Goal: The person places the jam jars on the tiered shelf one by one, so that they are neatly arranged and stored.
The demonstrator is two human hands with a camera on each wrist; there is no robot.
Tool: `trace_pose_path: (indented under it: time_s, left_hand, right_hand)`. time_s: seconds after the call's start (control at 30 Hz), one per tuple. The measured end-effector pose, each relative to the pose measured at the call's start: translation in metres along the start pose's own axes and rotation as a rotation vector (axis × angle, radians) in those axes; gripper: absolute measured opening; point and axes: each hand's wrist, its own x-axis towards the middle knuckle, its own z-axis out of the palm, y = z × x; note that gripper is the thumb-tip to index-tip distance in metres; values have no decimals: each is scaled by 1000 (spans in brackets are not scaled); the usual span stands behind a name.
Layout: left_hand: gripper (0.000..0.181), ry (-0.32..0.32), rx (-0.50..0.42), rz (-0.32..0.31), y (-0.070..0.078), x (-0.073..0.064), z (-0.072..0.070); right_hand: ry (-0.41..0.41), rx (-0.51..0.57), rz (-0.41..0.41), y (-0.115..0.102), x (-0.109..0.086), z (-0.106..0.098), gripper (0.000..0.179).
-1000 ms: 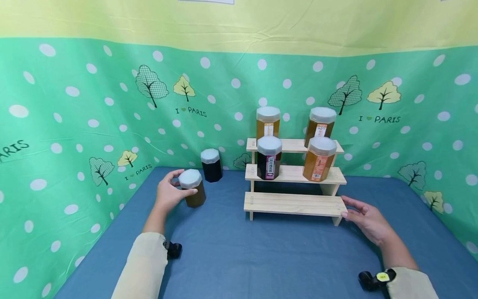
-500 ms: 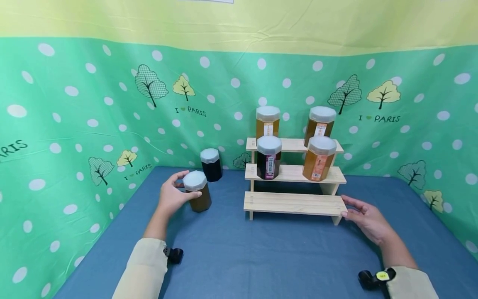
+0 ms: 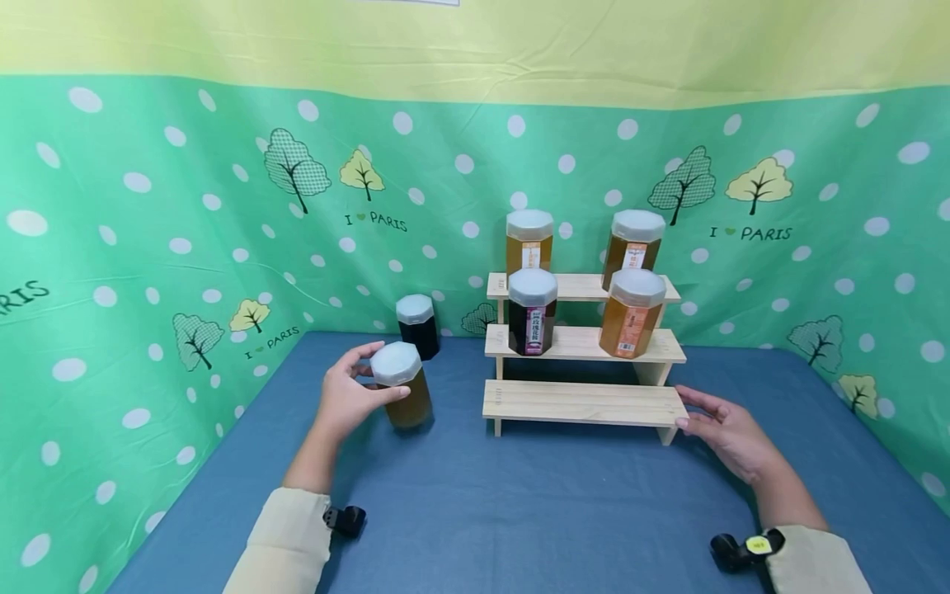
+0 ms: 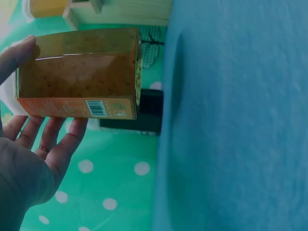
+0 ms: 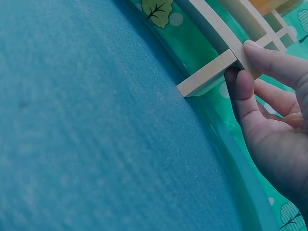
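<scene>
My left hand (image 3: 349, 396) grips an amber honey jar (image 3: 402, 386) with a pale lid, lifted slightly above the blue table (image 3: 519, 511). In the left wrist view the amber jar (image 4: 82, 79) lies across my fingers (image 4: 53, 139), its barcode label showing. A dark jar (image 3: 418, 326) stands behind it near the wall. My right hand (image 3: 723, 429) rests with straight fingers against the right end of the lowest step of a wooden three-step rack (image 3: 582, 403). In the right wrist view my fingertips (image 5: 262, 60) touch the step's end (image 5: 211, 72).
Four jars stand on the rack: two amber ones on the top step (image 3: 579, 285), a dark one (image 3: 531, 312) and an amber one (image 3: 632, 313) on the middle step. The lowest step is bare. A green dotted backdrop (image 3: 185, 223) walls the table on three sides.
My left hand has carried the amber jar to the right and nearer, away from the dark jar and toward the rack. The right hand has stayed at the rack's end.
</scene>
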Motion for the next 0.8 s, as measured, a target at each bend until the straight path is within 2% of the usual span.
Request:
trace_pose_path:
  time_s: [0.43, 0.8]
  left_hand:
    - [78, -35, -34, 73, 27, -8, 10]
    - [75, -65, -51, 146, 44, -14, 28]
  right_hand:
    - [2, 5, -9, 0, -1, 0, 77]
    - [6, 1, -8, -1, -1, 0, 77]
